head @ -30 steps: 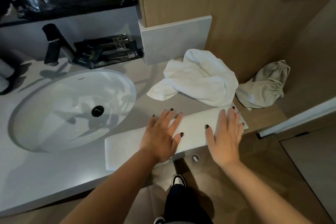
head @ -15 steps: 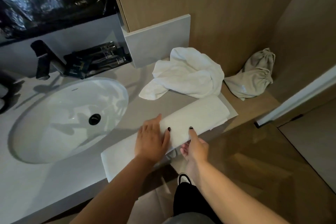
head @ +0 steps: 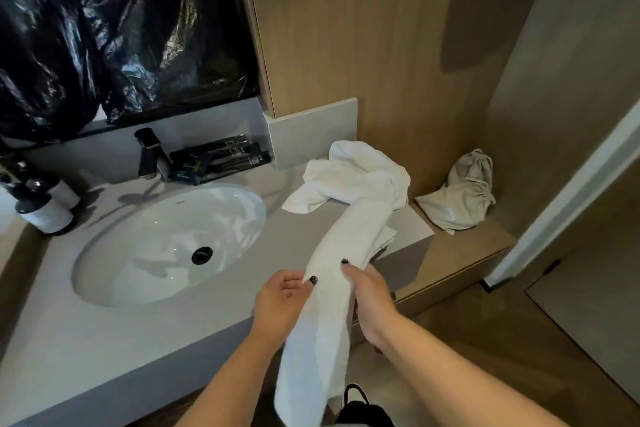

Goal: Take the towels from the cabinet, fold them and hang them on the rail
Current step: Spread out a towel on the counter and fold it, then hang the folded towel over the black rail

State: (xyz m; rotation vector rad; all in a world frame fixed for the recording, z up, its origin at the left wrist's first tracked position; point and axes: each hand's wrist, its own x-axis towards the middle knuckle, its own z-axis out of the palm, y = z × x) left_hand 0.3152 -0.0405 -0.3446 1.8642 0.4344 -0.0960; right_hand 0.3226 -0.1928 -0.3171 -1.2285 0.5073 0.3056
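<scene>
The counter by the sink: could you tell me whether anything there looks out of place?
Yes: a second white towel lies crumpled, unfolded, on the counter, and black plastic sheeting covers the wall above the tap.

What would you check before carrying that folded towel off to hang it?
1. Left hand grips the folded towel: ok.
2. Right hand grips it too: ok.
3. Fold holding: ok, one long strip.
4. Towel clear of the counter: not ok, its far end rests there against the crumpled towel.
5. Towel clear of the sink: ok.
6. Rail free: cannot tell, not in view.
</scene>
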